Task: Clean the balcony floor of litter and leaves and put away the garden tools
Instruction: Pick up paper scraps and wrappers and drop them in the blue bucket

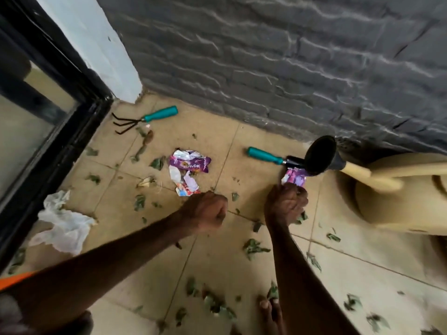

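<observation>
1. Dry green leaves [254,247], crumpled, scattered on beige tile floor [242,274].
2. Left hand [205,211] curled in a fist, nothing seen in it.
3. Right hand [286,204] grips small purple wrapper [295,180].
4. Bigger crumpled foil wrapper [188,165] flat on the floor, mid-frame.
5. Trowel [266,155] lies left-right, teal handle pointing left.
6. Claw rake [145,119] near the corner, black tines pointing left, teal handle toward rough grey brick wall [290,68].

right hand [286,201] pinches wrapper [294,181]; left hand [205,211] fisted; leaves [254,247] on floor [150,269]

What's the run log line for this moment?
right hand: pinches purple wrapper | left hand: fisted, nothing visible | floor: second wrapper, leaves, hand rake, teal-handled tool
</observation>
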